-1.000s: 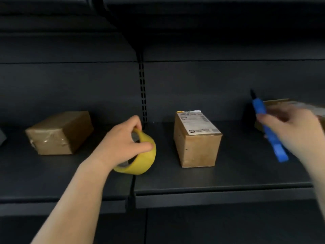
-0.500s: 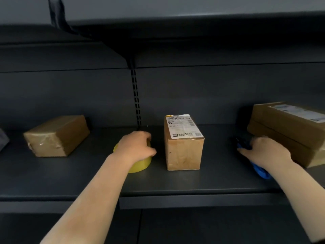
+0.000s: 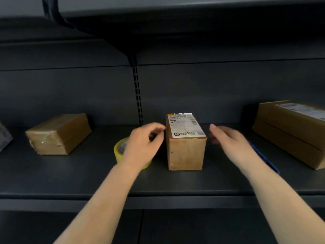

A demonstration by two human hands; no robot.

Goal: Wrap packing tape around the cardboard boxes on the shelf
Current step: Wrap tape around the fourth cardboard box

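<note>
At the far left edge of the dark shelf we see a sliver of a grey object, cut off by the frame. Next comes a cardboard box wrapped in glossy clear tape, lying flat and turned at an angle, well apart from everything in the middle.

Near the centre, the yellow roll of packing tape lies flat on the shelf. Our left hand is above it and hides most of it; the fingers are loosely curled and hold nothing, their tips close to the left side of the middle box, though we cannot tell whether they touch it.

The small cardboard box stands in the middle of the shelf, just right of the slotted upright in the back panel. A white shipping label covers its top face. It sits between our two hands.

Our right hand is on the box's right side, fingers relaxed and extended toward it, grasping nothing; a narrow gap shows between fingertips and cardboard. It is motion-blurred. Behind that hand and forearm a blue tool lies on the shelf, partly hidden.

At the far right, two larger cardboard boxes are stacked, the upper one bearing a label, and both run out of view.
</note>
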